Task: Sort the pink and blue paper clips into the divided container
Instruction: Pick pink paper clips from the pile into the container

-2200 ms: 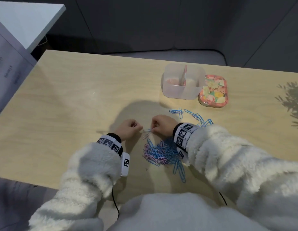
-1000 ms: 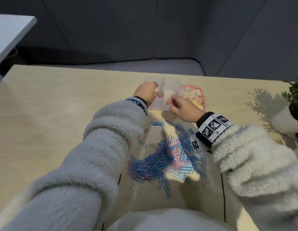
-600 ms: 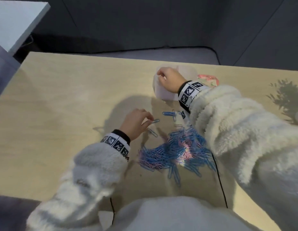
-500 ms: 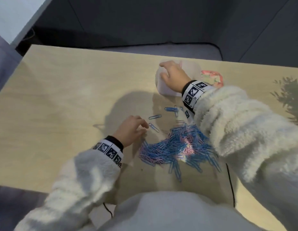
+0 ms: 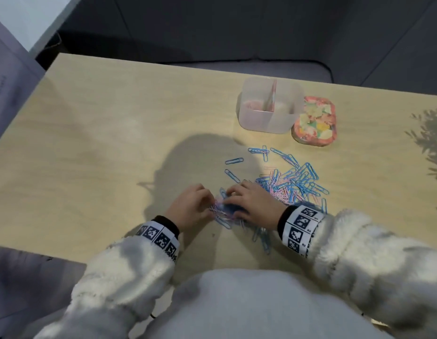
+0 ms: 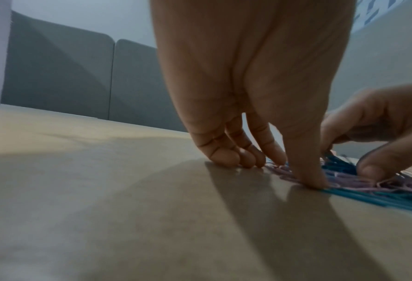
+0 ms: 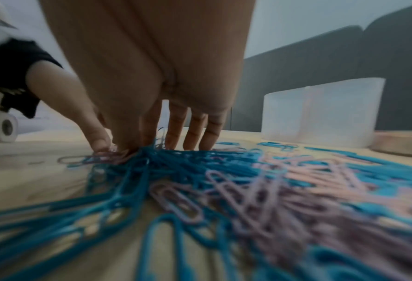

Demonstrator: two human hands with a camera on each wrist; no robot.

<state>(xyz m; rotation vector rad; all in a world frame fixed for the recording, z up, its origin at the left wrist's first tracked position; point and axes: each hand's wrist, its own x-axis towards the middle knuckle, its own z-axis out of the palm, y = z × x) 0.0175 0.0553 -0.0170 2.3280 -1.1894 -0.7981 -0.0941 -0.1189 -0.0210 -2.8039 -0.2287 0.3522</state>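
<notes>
A tangled heap of pink and blue wire paper clips (image 5: 283, 189) is lying flat mid-table. A translucent divided plastic container (image 5: 268, 106) is standing upright at its twelve o'clock, well apart.

Both hands (image 5: 227, 206) rest on the paper clips (image 5: 286, 187) near the divided container (image 5: 268, 121).

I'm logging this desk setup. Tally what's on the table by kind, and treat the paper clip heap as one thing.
Divided container: 1
Floral lid or tin: 1
Heap of pink and blue paper clips: 1
Hands: 2 (left hand, right hand)
Total: 5
</notes>
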